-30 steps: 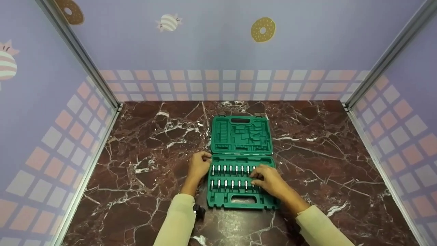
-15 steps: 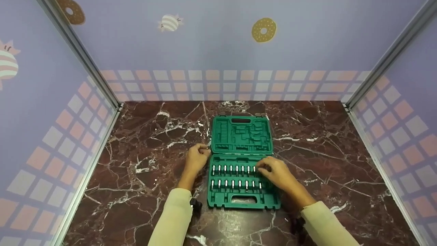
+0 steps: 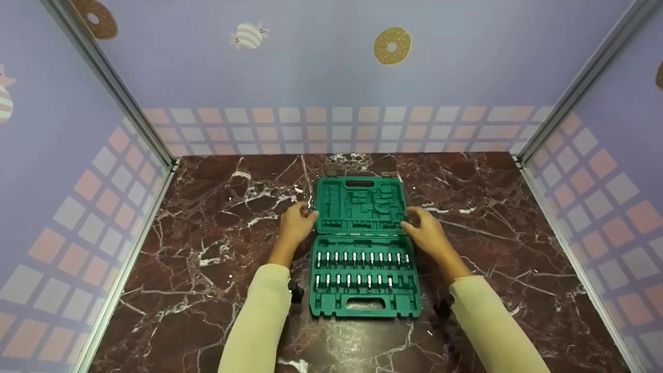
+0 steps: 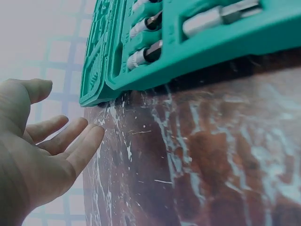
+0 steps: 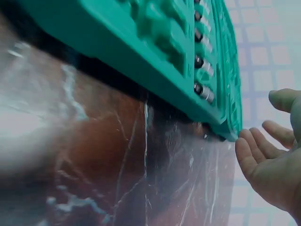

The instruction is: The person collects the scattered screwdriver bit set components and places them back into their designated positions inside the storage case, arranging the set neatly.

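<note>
A green plastic case lies open on the table. Its base (image 3: pixel 331 306) is nearest the person, and its molded lid (image 3: pixel 362 204) lies behind. Two rows of silver socket bits (image 3: pixel 354 260) sit in the base; the front row has bare slots at its right end. My left hand (image 3: pixel 298 225) is beside the lid's left edge; in the left wrist view its fingers (image 4: pixel 87 146) are spread, apart from the case. My right hand (image 3: pixel 428 233) is at the lid's right edge, its fingers (image 5: pixel 247 155) extended and holding nothing. Whether its fingertips touch the lid, I cannot tell.
The dark red marbled tabletop (image 3: pixel 233 305) surrounds the case. Purple panels with a checkered border stand behind (image 3: pixel 331 67) and on both sides. Dark wrist devices (image 3: pixel 296 292) show by the sleeves.
Both hands have moved away from the person, to the lid's sides. The right hand has left the bits, and the right end of the upper row is uncovered. The head view has shifted slightly.
</note>
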`<state>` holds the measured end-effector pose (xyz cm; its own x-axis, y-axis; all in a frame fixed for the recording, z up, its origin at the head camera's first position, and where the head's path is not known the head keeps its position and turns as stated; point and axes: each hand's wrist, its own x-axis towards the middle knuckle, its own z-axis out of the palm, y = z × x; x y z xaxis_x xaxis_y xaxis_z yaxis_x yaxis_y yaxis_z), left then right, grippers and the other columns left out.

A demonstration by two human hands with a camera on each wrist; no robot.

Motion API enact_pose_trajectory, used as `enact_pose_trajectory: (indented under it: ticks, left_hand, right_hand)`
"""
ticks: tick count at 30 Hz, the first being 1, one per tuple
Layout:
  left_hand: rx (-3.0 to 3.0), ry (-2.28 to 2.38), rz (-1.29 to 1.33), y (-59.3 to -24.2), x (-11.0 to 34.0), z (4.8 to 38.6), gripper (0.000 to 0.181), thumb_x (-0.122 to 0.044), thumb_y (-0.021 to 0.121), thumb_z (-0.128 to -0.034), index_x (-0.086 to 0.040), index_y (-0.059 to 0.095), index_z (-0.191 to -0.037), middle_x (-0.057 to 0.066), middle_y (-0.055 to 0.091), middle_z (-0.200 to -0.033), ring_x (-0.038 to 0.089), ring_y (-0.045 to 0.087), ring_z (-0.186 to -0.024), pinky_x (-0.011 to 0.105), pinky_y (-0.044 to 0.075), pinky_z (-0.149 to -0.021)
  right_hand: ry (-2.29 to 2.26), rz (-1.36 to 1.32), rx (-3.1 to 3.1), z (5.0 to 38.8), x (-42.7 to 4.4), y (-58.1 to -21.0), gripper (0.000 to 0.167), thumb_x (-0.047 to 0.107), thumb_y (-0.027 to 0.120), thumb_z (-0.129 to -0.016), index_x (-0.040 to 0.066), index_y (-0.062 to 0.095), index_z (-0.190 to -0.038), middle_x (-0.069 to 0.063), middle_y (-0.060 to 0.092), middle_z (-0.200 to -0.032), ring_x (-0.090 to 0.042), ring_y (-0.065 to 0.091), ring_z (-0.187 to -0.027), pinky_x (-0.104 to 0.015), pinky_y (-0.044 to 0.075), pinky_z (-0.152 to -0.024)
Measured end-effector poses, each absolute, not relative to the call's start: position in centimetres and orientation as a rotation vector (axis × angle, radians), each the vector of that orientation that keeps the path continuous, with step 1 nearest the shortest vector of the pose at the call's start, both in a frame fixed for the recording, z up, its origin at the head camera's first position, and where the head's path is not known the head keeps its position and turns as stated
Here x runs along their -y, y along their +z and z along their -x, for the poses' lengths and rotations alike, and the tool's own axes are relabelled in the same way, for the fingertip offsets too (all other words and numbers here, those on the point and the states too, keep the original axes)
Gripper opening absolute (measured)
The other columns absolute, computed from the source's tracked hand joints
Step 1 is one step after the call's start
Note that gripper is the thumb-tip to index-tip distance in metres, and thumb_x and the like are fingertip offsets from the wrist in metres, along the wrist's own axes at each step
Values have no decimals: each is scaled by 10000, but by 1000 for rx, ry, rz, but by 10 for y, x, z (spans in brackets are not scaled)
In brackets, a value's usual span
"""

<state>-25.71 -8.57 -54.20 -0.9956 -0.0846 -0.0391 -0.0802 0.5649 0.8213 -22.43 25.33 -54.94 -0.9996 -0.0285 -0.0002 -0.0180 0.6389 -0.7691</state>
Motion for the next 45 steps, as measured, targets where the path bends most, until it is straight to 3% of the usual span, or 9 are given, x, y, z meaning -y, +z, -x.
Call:
enact_pose_trajectory:
  ticks: [6, 15, 22, 24, 29, 36, 40, 45]
  left_hand:
    - [2836, -1445, -177, -542, 88, 271, 521, -247, 672, -1002, 58, 566, -1412, 241, 643, -1325, 380, 604, -1270, 508, 482, -1067]
    - [2848, -1496, -321, -552, 84, 286, 517, -275, 650, -1014, 71, 582, -1392, 247, 652, -1324, 373, 607, -1263, 506, 494, -1053]
    - [2845, -1526, -371, -549, 74, 288, 318, -262, 642, -1027, 34, 718, -1116, 215, 704, -1078, 296, 605, -948, 471, 519, -879]
    - [2855, -1530, -363, -550, 71, 287, 303, -249, 644, -1026, 30, 729, -1109, 210, 713, -1073, 293, 638, -925, 460, 537, -861]
    - [2849, -1494, -385, -555, 66, 287, 254, -144, 673, -997, 49, 736, -1149, 222, 725, -1175, 329, 704, -1027, 458, 571, -897]
    - [2834, -1425, -405, -555, 59, 287, 198, -97, 699, -963, 40, 751, -1097, 211, 731, -1183, 366, 681, -1127, 480, 548, -965]
    - [2836, -1403, -448, -554, 58, 288, 144, -94, 698, -959, 16, 747, -1039, 178, 744, -1096, 318, 696, -983, 459, 564, -891]
    - [2817, -1385, -476, -550, 58, 291, 107, -96, 701, -958, -33, 688, -871, 84, 660, -878, 223, 560, -780, 411, 512, -780]
  right_hand:
    - [-1317, -125, -2745, 249, -253, -555, 608, 241, 596, -1043, -29, 386, -1546, -288, 506, -1491, -436, 528, -1349, -566, 434, -1105]
    - [-1315, -191, -2685, 268, -252, -562, 597, 232, 539, -1076, -74, 349, -1552, -313, 481, -1506, -442, 467, -1407, -552, 400, -1146]
    - [-1284, -196, -2694, 277, -252, -562, 516, 191, 517, -1082, -135, 438, -1475, -341, 525, -1440, -454, 515, -1352, -550, 427, -1120]
    - [-1282, -208, -2683, 278, -252, -563, 502, 180, 513, -1084, -138, 449, -1467, -339, 525, -1443, -451, 515, -1354, -551, 426, -1121]
    - [-1274, -247, -2647, 280, -251, -562, 467, 150, 499, -1089, -115, 464, -1472, -313, 504, -1485, -428, 499, -1382, -538, 422, -1135]
    - [-1310, -265, -2650, 278, -251, -561, 435, 86, 500, -1077, -122, 475, -1458, -325, 509, -1471, -434, 508, -1368, -542, 427, -1126]
    - [-1311, -254, -2680, 279, -250, -560, 424, 68, 515, -1065, -135, 490, -1436, -337, 533, -1434, -443, 523, -1343, -537, 435, -1115]
    - [-1332, -262, -2684, 281, -249, -554, 428, 66, 517, -1065, -114, 479, -1451, -319, 563, -1388, -424, 556, -1296, -525, 460, -1084]
